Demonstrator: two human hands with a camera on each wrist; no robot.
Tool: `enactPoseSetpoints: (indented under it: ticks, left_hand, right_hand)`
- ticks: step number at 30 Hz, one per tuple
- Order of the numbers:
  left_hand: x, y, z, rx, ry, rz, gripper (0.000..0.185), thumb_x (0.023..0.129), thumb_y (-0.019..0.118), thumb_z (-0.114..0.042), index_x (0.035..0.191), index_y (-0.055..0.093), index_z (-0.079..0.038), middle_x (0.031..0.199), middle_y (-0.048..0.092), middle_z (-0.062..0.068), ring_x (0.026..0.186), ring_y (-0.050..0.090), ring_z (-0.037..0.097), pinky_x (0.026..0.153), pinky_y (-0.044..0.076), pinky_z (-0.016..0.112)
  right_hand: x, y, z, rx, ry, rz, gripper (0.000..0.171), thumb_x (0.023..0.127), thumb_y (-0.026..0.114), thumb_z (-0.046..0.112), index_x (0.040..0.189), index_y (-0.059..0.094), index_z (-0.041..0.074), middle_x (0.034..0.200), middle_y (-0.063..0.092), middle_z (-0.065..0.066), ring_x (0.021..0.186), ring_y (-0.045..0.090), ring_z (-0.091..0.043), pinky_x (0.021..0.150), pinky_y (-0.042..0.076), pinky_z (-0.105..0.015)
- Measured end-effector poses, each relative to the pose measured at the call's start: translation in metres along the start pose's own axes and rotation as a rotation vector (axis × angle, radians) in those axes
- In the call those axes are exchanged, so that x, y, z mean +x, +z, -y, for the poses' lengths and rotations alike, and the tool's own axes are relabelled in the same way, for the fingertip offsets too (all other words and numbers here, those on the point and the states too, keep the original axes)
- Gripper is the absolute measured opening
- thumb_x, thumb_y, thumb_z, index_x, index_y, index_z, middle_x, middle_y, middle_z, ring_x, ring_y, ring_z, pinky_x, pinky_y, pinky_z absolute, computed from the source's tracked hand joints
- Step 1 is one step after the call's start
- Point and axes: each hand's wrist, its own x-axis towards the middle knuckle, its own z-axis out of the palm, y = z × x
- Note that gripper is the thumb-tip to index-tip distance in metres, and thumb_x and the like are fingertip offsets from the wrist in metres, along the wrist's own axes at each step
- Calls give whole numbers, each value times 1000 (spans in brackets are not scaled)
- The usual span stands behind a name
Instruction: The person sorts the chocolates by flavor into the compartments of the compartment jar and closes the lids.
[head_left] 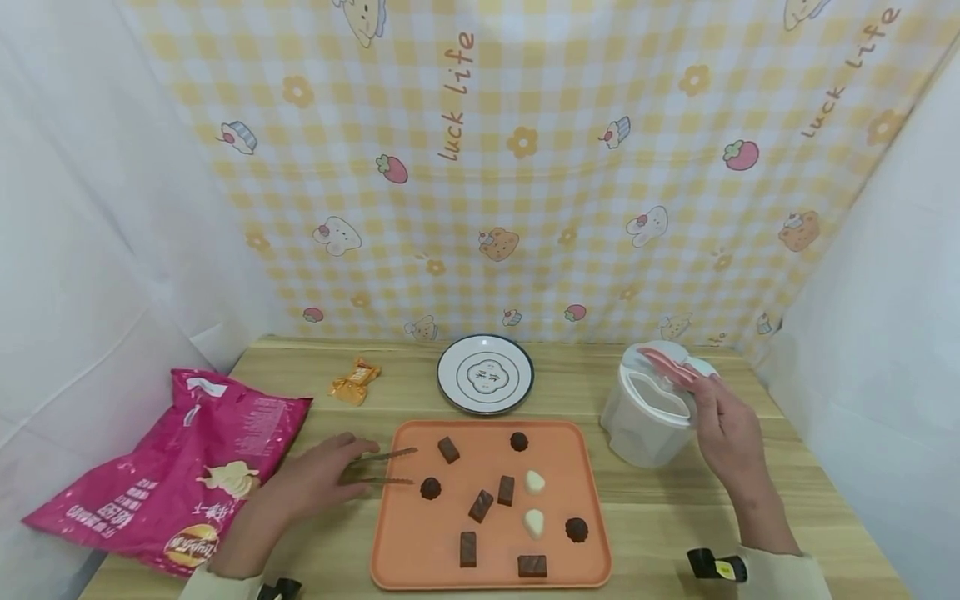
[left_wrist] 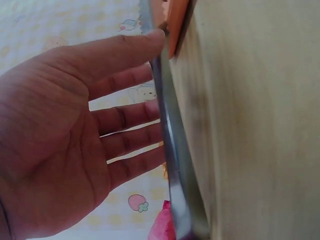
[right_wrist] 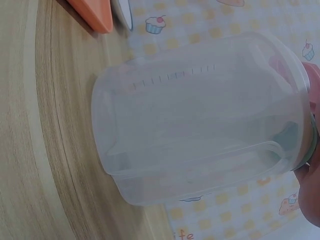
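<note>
Evidently at the pick-up stage, the left hand (head_left: 318, 483) rests open-fingered on the tongs (head_left: 382, 467), needing to close, while the right hand (head_left: 726, 433) pinches the container's pink lid (head_left: 663, 362).

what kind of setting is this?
Likely a staged tabletop booth, not a real kitchen: a checked cartoon cloth backdrop, plain white side sheets, and a small wooden table with an orange tray of sweets.

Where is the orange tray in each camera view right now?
Head: orange tray at centre bottom, between the hands, with chocolates on it.
Left wrist: only its edge at top centre, beyond the tongs.
Right wrist: a corner at top left.
Shared landmark: the wooden table.
</note>
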Motion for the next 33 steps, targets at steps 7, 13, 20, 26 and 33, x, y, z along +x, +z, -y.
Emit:
enactPoseSetpoints:
  ticks: [7,13,20,26,33]
  left_hand:
    - [3,5,3,0,-31,27,40,87,83,-15,125,70,-17,108,63,-2,97,63,21,86,53,48]
    - [2,5,5,11,-32,18,39,89,81,-11,126,70,-15,113,65,2,101,65,25,89,53,50]
    - [2,2,4,-13,32,8,41,89,82,-17,128,70,-15,114,68,2,102,67,24,87,54,48]
    - [1,1,0,-45,90,59,43,92,80,-27,133,70,-19,91,61,-12,76,55,5,67,50,31]
    - [-1,4,-2,-89,135,109,47,93,78,-37,135,71,-18,76,59,-13,63,46,-1,57,44,25]
  right_hand:
    - [1,1,-1,19,-13,-14,34,110,48,15,115,70,-11,123,67,-26,124,45,7,109,30,-16]
    - [1,0,0,16,-12,-15,34,110,48,15,113,71,-10,124,67,-26,124,45,5,108,31,-15]
    - [1,1,-1,3,-3,-25,34,110,48,15,113,72,-9,123,67,-25,124,46,4,108,31,-14]
    - [1,2,-1,10,-11,-34,34,110,49,15,111,71,-10,123,67,-24,124,47,3,108,31,-15]
    - [0,2,-1,6,-6,-40,33,110,50,15,114,72,-9,123,68,-22,125,47,3,108,31,-16]
